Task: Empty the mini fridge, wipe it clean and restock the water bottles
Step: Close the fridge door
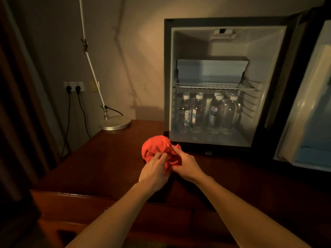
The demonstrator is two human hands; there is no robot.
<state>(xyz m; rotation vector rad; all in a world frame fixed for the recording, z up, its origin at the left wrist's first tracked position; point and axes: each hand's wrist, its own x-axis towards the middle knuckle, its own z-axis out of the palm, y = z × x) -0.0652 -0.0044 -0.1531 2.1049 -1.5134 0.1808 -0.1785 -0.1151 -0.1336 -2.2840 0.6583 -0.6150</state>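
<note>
Holding: both hands work a bunched red cloth [158,148] above the middle of the dark wooden bench [107,158], just in front of the fridge's lower left corner.
Left hand [155,170]: grip clamped on the cloth, fingers curled into its near left folds.
Right hand [186,165]: grip clamped on the cloth, thumb and fingers pinching its near right edge.
Fridge [223,83]: stands on the bench toward the back right corner, its door [308,97] swung wide open to the right.
Water bottles [209,113]: upright with white caps, crowded together on the fridge floor under the wire shelf [215,86]; exact count hard to tell.
Shelf load: a pale blue box-like part [211,71] sits on the wire shelf.
Lamp [115,122]: round metal base at the back left corner of the bench, thin white arm rising up the wall.
Wall socket [73,86]: left of the lamp, two dark plugs in it, cords hanging down.
</note>
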